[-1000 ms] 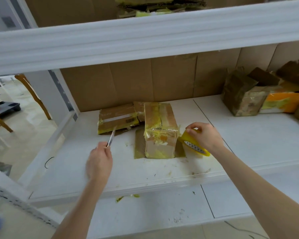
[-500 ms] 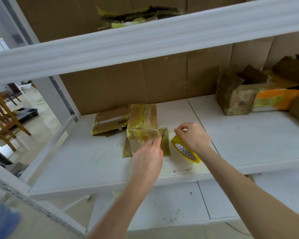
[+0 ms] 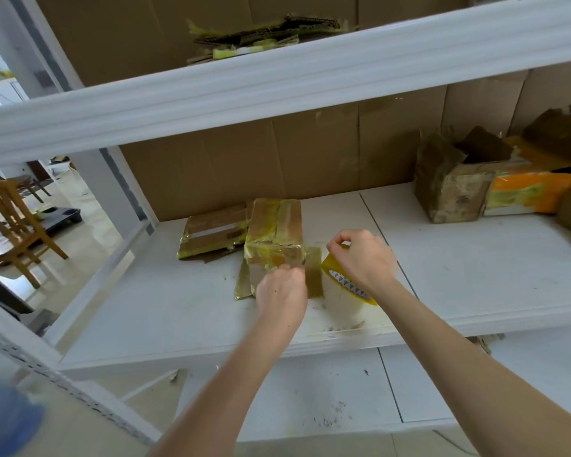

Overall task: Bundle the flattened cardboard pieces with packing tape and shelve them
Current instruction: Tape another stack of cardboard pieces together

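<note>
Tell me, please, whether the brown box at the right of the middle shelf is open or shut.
Open: the brown box has its top flaps standing up, with a dark inside showing between them.

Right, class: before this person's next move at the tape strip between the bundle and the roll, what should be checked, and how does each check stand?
1. Roll held: the right hand grips the tape roll; ok.
2. Tape joined: the tape strip runs from the cardboard bundle to the roll; ok.
3. Position: the left hand is at the strip, by the bundle's front; ok.
4. Any cutting tool in that hand: cannot tell, hidden by its grip.
5. Hands apart: ok.
6. Bundle rests on the shelf, back from its front edge; ok.
</note>
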`<act>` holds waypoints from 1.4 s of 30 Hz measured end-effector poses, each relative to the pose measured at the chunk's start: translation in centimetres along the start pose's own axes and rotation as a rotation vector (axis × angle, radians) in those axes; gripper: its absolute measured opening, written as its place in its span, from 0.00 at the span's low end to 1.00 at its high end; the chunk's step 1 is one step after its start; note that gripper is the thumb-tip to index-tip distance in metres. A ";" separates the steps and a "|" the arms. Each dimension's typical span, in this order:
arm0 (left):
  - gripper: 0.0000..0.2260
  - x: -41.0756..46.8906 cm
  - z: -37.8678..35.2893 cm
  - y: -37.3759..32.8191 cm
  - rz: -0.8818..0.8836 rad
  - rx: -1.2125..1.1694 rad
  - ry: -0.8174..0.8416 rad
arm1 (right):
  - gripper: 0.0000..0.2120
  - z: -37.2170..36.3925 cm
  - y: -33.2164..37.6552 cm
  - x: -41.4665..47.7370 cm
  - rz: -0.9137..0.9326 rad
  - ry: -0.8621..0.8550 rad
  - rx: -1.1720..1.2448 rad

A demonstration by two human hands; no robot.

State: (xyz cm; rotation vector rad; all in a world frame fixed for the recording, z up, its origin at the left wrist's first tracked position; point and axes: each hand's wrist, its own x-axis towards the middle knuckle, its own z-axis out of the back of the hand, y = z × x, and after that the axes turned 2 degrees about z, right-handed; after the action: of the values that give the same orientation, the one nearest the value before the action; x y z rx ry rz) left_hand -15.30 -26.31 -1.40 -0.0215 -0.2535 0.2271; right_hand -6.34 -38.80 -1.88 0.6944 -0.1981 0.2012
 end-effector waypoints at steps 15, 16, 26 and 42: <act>0.10 -0.5 2.2 7.4 0.137 -0.623 -0.498 | 0.08 0.2 -2.3 1.0 -0.205 -0.153 0.381; 0.09 -0.3 1.9 9.1 0.198 -0.610 -0.512 | 0.07 0.0 -2.3 1.0 -0.187 -0.151 0.408; 0.09 0.2 -6.6 21.4 0.578 -0.299 0.003 | 0.05 -1.1 -1.5 0.7 -0.143 -0.135 0.500; 0.17 4.8 2.0 1.0 -0.304 -0.702 -0.088 | 0.06 0.4 -0.3 -1.8 -0.058 -0.212 0.482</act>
State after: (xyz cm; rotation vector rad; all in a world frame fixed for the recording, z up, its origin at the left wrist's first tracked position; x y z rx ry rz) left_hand -11.49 -24.23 1.72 -0.6654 -0.4101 -0.1733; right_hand -8.07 -39.49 -2.23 1.2010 -0.3366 0.1189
